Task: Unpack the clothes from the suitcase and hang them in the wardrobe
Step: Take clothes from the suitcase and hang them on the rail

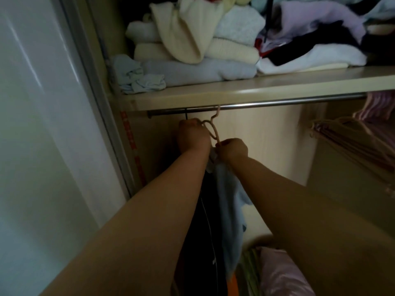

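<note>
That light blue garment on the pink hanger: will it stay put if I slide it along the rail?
Probably floppy: the light blue garment hangs in loose folds below the right hand. Likely light for its size; the cloth looks thin. It may slide off the pink hanger, since it looks bunched at the grip, not spread.

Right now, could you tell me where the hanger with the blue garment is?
Head view: the hanger hangs on the rail near its left end, between the left hand and right hand.
</note>
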Demonstrator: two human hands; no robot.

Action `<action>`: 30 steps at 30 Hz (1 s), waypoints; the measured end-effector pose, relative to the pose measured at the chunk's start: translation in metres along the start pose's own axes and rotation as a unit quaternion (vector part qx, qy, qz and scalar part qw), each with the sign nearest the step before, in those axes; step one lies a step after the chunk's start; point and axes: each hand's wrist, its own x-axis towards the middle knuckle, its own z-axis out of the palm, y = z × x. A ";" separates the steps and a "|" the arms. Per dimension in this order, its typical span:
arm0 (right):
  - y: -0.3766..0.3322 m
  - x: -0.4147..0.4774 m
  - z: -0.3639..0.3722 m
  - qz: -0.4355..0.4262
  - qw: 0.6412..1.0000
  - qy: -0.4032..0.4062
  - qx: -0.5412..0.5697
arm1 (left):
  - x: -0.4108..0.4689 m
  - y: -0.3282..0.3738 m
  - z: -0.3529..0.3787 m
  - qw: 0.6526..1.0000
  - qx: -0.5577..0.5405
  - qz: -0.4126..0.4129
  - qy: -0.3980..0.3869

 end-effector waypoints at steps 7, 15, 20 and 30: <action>-0.011 0.012 -0.005 0.061 0.994 -0.089 -0.020 | -0.005 0.005 -0.007 0.999 -0.012 0.019 0.031; 0.008 -0.005 -0.018 0.050 0.977 -0.115 0.174 | -0.014 0.000 0.004 1.000 0.012 0.029 -0.004; 0.048 -0.014 -0.060 0.080 0.981 -0.066 0.166 | -0.031 0.004 0.027 0.999 -0.013 0.030 -0.029; 0.160 -0.115 -0.174 0.151 0.980 -0.073 0.108 | -0.144 -0.001 0.089 0.985 0.012 0.011 -0.174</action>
